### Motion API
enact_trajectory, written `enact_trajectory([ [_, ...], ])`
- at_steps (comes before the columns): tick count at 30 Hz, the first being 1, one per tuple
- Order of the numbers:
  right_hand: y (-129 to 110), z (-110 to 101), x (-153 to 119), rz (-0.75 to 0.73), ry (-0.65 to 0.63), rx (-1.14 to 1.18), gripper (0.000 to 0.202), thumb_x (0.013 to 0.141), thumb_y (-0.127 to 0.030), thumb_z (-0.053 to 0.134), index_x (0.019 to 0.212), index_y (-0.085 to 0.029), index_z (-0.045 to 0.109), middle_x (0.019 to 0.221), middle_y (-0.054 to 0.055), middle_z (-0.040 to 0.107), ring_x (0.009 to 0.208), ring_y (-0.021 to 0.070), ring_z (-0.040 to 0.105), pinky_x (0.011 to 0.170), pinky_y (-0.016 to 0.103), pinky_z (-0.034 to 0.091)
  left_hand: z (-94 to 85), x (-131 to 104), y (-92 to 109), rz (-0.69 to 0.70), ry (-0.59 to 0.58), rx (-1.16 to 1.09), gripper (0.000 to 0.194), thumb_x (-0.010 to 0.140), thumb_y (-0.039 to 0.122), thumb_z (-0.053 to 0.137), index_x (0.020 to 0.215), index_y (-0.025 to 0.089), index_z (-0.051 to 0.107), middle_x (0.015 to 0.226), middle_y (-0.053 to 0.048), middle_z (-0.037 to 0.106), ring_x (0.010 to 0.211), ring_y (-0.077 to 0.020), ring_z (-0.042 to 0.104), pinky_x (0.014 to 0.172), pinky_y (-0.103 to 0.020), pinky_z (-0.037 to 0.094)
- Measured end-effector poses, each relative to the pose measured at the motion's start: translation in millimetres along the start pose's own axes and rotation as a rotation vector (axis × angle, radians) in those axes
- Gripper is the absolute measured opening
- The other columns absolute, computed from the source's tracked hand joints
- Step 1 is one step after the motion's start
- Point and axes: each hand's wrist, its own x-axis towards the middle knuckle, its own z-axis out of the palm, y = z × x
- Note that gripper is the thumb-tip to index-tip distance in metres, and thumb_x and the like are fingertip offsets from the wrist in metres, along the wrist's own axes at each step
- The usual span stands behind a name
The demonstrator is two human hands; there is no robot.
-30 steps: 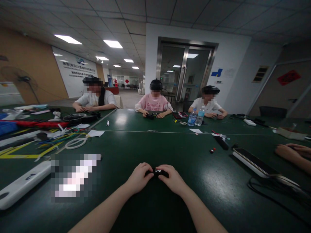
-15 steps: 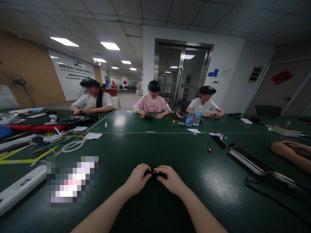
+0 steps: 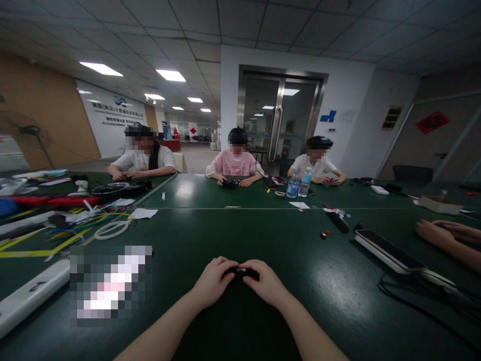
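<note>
Above the dark green tabletop point(image 3: 240, 230), a small black object point(image 3: 240, 271) with a pale, shiny patch at its middle lies between my two hands; its kind cannot be made out. Its left end is in the curled fingers of my left hand point(image 3: 213, 282), thumb below and index finger on top. My right hand point(image 3: 264, 282) pinches the other end in the same way. The two index fingertips come together over the object's top. Much of the object is covered by my fingers.
White power strips point(image 3: 33, 296) and cables point(image 3: 112, 229) lie left, beside a pixelated patch. To the right are a phone point(image 3: 391, 250) on a white block and a black cable. Water bottles point(image 3: 293, 184) stand ahead. Several people sit around the table; another person's hands point(image 3: 439, 233) rest at right.
My left index finger has slid right along the object's top and now meets the right one. The view has tilted up slightly. Both hands stay in nearly the same place.
</note>
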Motion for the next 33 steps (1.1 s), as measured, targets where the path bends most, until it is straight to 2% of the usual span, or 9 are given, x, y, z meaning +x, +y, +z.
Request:
enact_trajectory([
  [6, 1, 1, 1, -0.036, 0.016, -0.004, 0.031, 0.071, -0.02, 0.058, 0.1, -0.029, 0.065, 0.105, 0.001, 0.063, 0.104, 0.0205, 0.054, 0.093, 0.037, 0.039, 0.9, 1, 1, 0.026, 0.021, 0.009, 0.029, 0.084, 0.025, 0.046, 0.11, 0.029, 0.056, 0.109, -0.003, 0.056, 0.102, -0.0172, 0.048, 0.09, -0.033, 0.039],
  [15, -1, 1, 0, -0.01, 0.016, -0.01, 0.031, 0.072, -0.022, 0.058, 0.101, -0.031, 0.064, 0.105, 0.0, 0.062, 0.104, 0.0211, 0.054, 0.091, 0.038, 0.04, 0.7, 1, 0, 0.009, 0.017, -0.006, 0.028, 0.084, 0.027, 0.045, 0.11, 0.029, 0.056, 0.11, -0.002, 0.056, 0.102, -0.0181, 0.048, 0.089, -0.032, 0.038],
  [23, -1, 3, 0, 0.039, 0.057, 0.01, 0.034, 0.077, -0.034, 0.054, 0.11, -0.029, 0.06, 0.109, 0.002, 0.061, 0.105, 0.021, 0.053, 0.091, 0.037, 0.04, -1.7, 0, 2, 0.008, 0.002, -0.029, 0.028, 0.084, 0.028, 0.045, 0.11, 0.028, 0.056, 0.111, -0.002, 0.055, 0.103, -0.0178, 0.048, 0.089, -0.032, 0.04],
  [29, -5, 11, 4, 0.069, 0.109, -0.058, 0.026, 0.08, -0.038, 0.051, 0.1, -0.029, 0.064, 0.102, 0.001, 0.064, 0.102, 0.0212, 0.054, 0.087, 0.035, 0.041, -2.0, -1, 4, -0.002, 0.017, -0.024, 0.026, 0.083, 0.029, 0.046, 0.108, 0.027, 0.055, 0.109, -0.002, 0.055, 0.103, -0.019, 0.049, 0.089, -0.033, 0.039],
  [33, -6, 12, 5, 0.06, 0.089, -0.101, 0.026, 0.08, -0.036, 0.051, 0.1, -0.027, 0.064, 0.103, 0.001, 0.064, 0.101, 0.0196, 0.054, 0.087, 0.033, 0.04, 2.8, 1, -1, -0.01, 0.055, -0.009, 0.025, 0.081, 0.028, 0.048, 0.105, 0.023, 0.054, 0.106, -0.003, 0.056, 0.099, -0.0197, 0.051, 0.087, -0.033, 0.041],
])
